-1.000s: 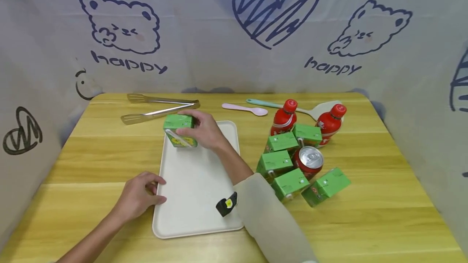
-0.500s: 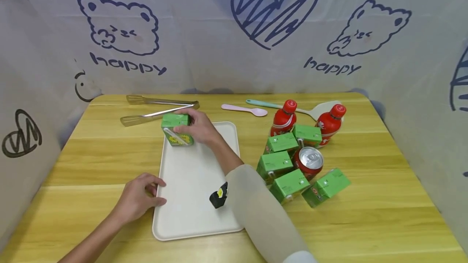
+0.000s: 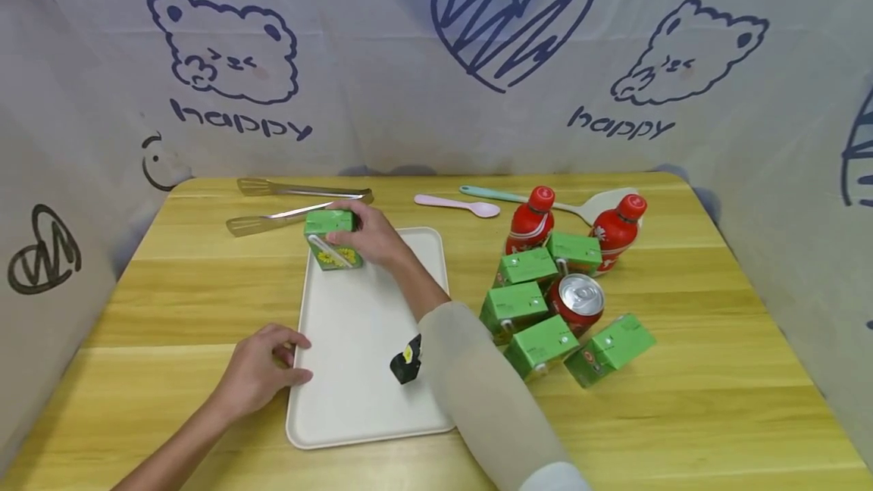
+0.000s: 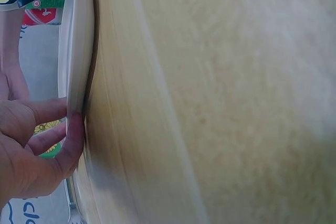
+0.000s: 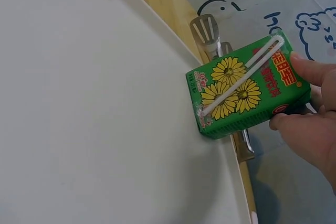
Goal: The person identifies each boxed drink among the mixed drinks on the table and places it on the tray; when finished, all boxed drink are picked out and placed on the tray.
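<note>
A white rectangular tray (image 3: 355,324) lies lengthwise on the table. My right hand (image 3: 373,237) holds a green drink carton (image 3: 334,254) upright at the tray's far left corner. Yellow flowers and a white straw mark the carton (image 5: 236,87) in the right wrist view, where thumb and fingers grip its top end. Its base is at the tray's surface by the rim. On the tray's left side, my left hand (image 3: 255,370) holds the rim between thumb and fingers; in the left wrist view its fingertips (image 4: 76,127) meet the tray edge (image 4: 79,51).
Several green cartons (image 3: 514,301) stand at the right around a red can (image 3: 578,303), with two red bottles (image 3: 530,226) behind. Metal tongs (image 3: 300,207), a pink spoon (image 3: 457,205) and a spatula (image 3: 607,205) lie along the back. A cloth wall borders the table.
The right hand and carton have shifted slightly left and back on the tray, then barely moved. The left hand has stayed at the tray rim.
</note>
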### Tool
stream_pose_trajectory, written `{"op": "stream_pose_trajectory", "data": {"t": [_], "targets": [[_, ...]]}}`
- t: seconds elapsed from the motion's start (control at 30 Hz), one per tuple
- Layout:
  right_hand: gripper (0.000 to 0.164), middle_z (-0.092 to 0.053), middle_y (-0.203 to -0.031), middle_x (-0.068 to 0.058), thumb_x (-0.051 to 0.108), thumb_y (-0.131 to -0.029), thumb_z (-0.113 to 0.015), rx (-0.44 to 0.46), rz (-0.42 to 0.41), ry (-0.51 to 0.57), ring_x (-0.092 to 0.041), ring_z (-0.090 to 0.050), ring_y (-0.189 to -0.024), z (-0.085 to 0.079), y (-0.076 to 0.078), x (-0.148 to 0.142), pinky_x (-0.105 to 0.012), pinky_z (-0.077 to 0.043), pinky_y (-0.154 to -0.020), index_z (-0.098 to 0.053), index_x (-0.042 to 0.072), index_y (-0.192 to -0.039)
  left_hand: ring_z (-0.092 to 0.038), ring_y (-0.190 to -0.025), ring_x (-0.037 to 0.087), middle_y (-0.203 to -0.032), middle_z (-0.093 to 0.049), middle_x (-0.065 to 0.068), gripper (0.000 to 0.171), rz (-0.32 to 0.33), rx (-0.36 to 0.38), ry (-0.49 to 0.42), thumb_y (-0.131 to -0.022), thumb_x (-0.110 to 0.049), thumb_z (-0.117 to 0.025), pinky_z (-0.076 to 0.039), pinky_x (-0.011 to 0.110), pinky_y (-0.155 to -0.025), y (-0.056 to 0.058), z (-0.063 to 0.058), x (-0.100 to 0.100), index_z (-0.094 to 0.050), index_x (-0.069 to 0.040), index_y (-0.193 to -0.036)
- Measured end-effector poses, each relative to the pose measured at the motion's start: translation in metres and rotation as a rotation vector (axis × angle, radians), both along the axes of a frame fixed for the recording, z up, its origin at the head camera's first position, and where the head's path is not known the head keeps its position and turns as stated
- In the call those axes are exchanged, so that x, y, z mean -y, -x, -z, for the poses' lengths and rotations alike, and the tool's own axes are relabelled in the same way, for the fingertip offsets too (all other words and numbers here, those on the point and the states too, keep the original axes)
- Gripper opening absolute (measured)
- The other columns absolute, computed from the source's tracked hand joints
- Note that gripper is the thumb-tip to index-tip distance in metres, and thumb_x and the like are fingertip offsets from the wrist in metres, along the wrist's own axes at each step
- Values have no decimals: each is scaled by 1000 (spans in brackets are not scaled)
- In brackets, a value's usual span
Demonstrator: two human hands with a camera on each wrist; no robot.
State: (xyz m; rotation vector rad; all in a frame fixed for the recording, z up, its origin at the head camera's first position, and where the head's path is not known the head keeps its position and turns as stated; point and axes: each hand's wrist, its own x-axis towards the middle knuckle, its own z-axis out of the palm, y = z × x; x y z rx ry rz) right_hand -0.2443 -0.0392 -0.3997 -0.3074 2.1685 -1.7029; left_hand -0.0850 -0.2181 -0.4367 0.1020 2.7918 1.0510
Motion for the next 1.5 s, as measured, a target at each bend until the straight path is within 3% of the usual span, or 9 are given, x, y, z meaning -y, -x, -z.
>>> {"op": "stream_pose_trajectory", "data": {"t": [0.17, 0.37, 0.63, 0.8, 1.1, 1.3, 1.5], "targets": [[48, -54, -130, -9, 16, -90, -65, -55, -28, -64, -21, -55, -111, -1, -1, 0, -37, -45, -96, -50, 20, -135, -54, -74, 14, -92, -60, 8, 34, 0, -2, 4, -66, -5, -82, -43, 20, -55, 1, 0, -1, -67, -3, -97], [63, -45, -141, -7, 17, -89, -66, -138, -54, -135, -23, -52, -118, -8, -5, 3, -38, -43, -100, -37, 19, -145, -53, -76, 15, -94, -60, 7, 34, -5, 21, 10, -67, -4, -82, -43, 20, -55, 2, -1, 1, -67, -3, -98], [73, -40, -148, -6, 21, -86, -71, -122, 86, -113, -25, -45, -130, -14, -17, 5, -43, -37, -107, -32, 21, -147, -54, -76, 16, -95, -60, 8, 34, 1, 24, 3, -68, -5, -82, -43, 20, -55, 2, 0, 0, -67, -3, -98], [79, -39, -148, -6, 23, -82, -75, -162, 159, -63, -26, -43, -131, -24, -34, 1, -41, -40, -104, -31, 20, -147, -53, -76, 16, -94, -59, 7, 34, 5, 22, 6, -68, -6, -82, -43, 21, -55, 4, 1, -1, -67, -3, -99], [81, -50, -133, -9, 24, -79, -77, -222, 113, -70, -28, -53, -115, -43, -67, -9, -35, -45, -89, -32, 17, -146, -53, -75, 16, -92, -60, 7, 35, 6, 18, 7, -67, -7, -83, -41, 21, -54, 4, -2, 0, -67, -3, -98], [79, -51, -135, -8, 24, -79, -77, -311, 61, -95, -23, -53, -121, -51, -93, -21, -38, -45, -97, -34, 15, -144, -55, -75, 16, -94, -61, 8, 35, 1, 21, 8, -67, -7, -83, -42, 21, -55, 5, -1, -1, -67, -3, -98], [77, -45, -144, -1, 27, -78, -78, -383, 40, -86, -17, -41, -135, -61, -123, -40, -42, -35, -109, -38, 17, -143, -55, -76, 15, -95, -61, 8, 34, -2, 27, 22, -67, -6, -83, -43, 21, -55, 5, 2, -1, -67, -3, -97]]}}
